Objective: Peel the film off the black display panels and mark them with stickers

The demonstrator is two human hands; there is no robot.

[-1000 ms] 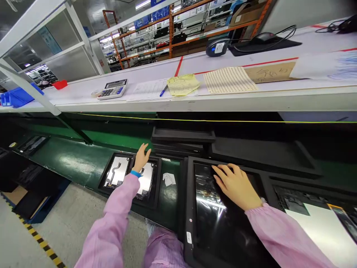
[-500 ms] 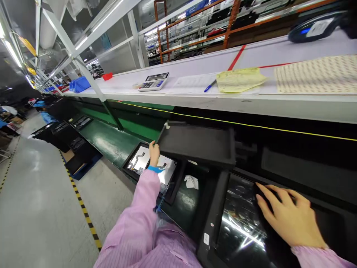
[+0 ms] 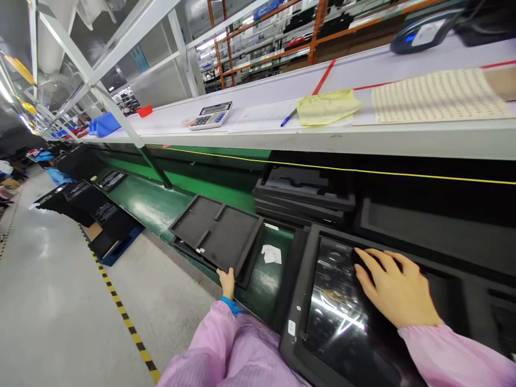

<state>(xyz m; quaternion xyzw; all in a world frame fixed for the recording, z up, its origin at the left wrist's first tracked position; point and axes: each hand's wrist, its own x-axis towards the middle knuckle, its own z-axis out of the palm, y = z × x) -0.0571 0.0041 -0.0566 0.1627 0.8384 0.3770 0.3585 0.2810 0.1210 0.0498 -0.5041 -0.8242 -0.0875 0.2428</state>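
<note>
A black foam tray (image 3: 209,231) with raised dividers lies over another tray at the left part of the green bench. My left hand (image 3: 227,282) grips its near edge, fingers closed on the rim and a blue wrist band below. Spread and flat, my right hand (image 3: 397,287) rests on a glossy black screen panel (image 3: 334,301). That panel sits in a second black foam tray (image 3: 294,301), with bright light reflections across its surface. A crumpled white tissue (image 3: 271,253) lies on the bench between the two trays.
Several stacked foam trays (image 3: 306,196) stand at the back under the white shelf (image 3: 258,138). On the shelf are a calculator (image 3: 212,115), a pen (image 3: 288,117), yellow paper (image 3: 327,107), a sticker sheet (image 3: 435,97) and a scanner (image 3: 421,36). A person in blue (image 3: 56,169) is far left.
The foam tray has come down leftward, covering the two bright panels seen before. My left hand has moved toward me to its near edge. My right hand stays on the screen panel.
</note>
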